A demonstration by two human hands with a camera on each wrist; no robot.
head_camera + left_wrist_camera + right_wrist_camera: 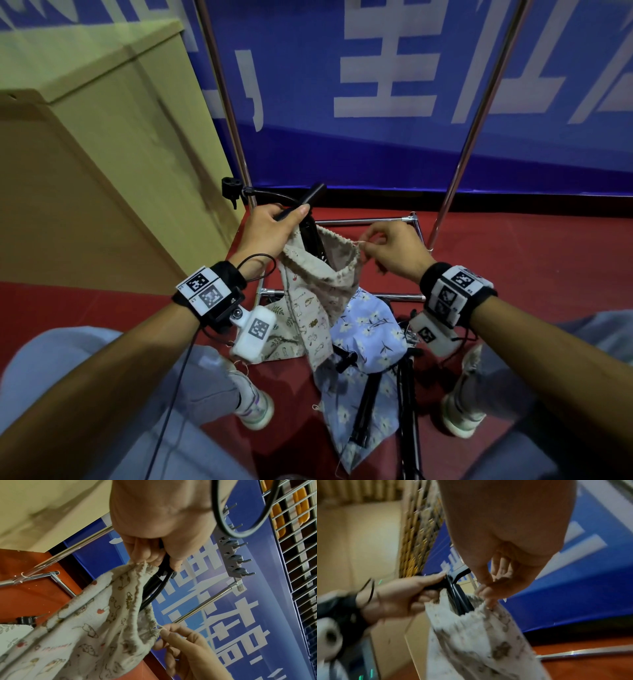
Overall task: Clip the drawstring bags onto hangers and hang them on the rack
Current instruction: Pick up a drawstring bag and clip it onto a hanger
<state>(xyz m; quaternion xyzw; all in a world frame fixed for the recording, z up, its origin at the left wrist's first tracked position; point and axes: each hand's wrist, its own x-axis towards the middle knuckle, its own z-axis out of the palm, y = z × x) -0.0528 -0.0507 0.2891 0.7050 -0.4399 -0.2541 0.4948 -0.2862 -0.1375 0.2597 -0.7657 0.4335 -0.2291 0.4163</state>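
Observation:
A beige printed drawstring bag (317, 291) hangs between my hands with its mouth held apart. My left hand (274, 228) grips a black clip hanger (308, 200) together with the bag's left rim; part of the hanger dips inside the bag (460, 601). My right hand (383, 248) pinches the bag's right rim and drawstring (160, 629). The left hand (154, 555) and the hanger (159, 580) also show in the left wrist view. A blue floral bag (366, 342) and another beige leafy bag (277, 329) lie on the floor below. The rack's chrome uprights (476, 113) stand ahead.
A tan cabinet (102, 137) stands at the left. A blue banner (376, 85) covers the wall behind the rack. More black hangers (407, 394) lie on the red floor between my shoes (255, 407). The rack's base bars (363, 221) run under my hands.

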